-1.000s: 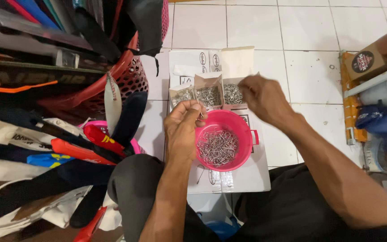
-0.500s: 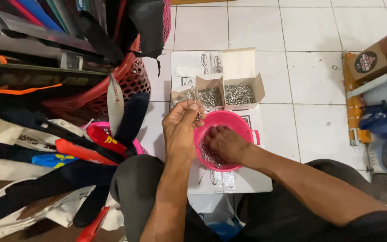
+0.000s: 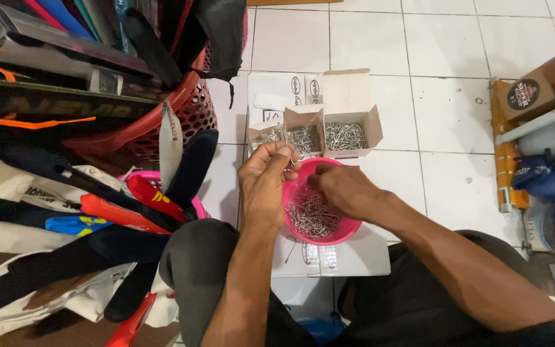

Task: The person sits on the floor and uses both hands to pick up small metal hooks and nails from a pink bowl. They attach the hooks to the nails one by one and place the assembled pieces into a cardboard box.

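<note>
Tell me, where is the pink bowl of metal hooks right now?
In the head view, the pink bowl sits mid-frame on flat white cardboard, under the right hand, just in front of the open hook boxes.

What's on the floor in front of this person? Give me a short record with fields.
Setting: white tiled floor, seen from above
Left hand: raised over the bowl's left rim, fingers pinched on some small metal pieces
Right hand: reaching into the bowl, fingertips among the pieces
Bowl: pink plastic bowl holding thin metal wire pieces
Behind bowl: open cardboard box with more wire pieces
Left side: red mesh basket and a pile of fabric items
</note>
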